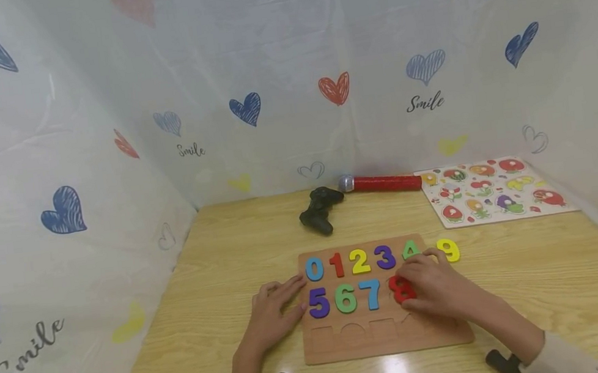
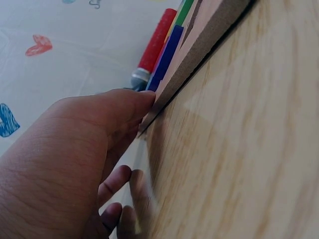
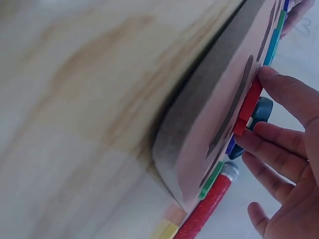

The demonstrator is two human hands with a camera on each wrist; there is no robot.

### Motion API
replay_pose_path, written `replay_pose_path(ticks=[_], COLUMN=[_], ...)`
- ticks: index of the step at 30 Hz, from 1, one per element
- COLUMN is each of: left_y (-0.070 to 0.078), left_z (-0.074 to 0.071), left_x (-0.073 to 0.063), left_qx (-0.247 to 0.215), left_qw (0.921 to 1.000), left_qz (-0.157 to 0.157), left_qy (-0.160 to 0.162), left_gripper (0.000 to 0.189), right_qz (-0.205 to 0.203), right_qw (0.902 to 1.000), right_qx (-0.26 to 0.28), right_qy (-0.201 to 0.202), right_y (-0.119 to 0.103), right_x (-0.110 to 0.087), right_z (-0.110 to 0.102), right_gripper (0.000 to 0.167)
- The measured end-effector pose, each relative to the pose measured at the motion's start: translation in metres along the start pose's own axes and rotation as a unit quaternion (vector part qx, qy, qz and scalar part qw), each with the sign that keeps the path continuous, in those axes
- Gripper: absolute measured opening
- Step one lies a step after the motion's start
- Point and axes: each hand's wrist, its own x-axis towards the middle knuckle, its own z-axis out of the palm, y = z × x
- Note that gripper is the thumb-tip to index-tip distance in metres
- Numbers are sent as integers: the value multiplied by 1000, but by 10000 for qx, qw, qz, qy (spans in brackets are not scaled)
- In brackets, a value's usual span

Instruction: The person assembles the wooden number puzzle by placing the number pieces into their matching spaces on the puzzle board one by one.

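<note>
A wooden number board (image 1: 340, 354) lies flat on the table. Its top row has a blue 0 (image 1: 314, 269), red 1, yellow 2, purple 3 and a partly covered green 4 (image 1: 410, 249). Below them are a purple 5 (image 1: 319, 303), green 6 and blue 7 (image 1: 370, 294). My right hand (image 1: 436, 286) pinches the red 8 (image 3: 249, 107) between thumb and fingers, at the board's surface. At the board's left edge, my left hand (image 1: 275, 314) touches the side with extended fingers. A yellow 9 (image 1: 448, 250) lies on the table, just right of the board.
Behind the board sits a black game controller (image 1: 321, 210). A red microphone-like stick (image 1: 387, 183) with a silver head lies near the back curtain (image 1: 282, 40). Its end meets a fruit puzzle board (image 1: 480, 219) at the back right. Curtain also borders the left and right sides.
</note>
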Motion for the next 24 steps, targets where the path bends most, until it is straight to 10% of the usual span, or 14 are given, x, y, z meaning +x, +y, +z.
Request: replay_pose_path(ticks=[24], left_y=[2], left_z=[-2], left_x=[-1], left_qx=[0], left_qw=[10000], left_qz=[83], left_qy=[41], left_gripper=[50], right_qz=[-46], right_qw=[9997], right_qx=[-221], right_qy=[101], right_y=[-4], right_x=[0], right_z=[4], right_gripper=[45])
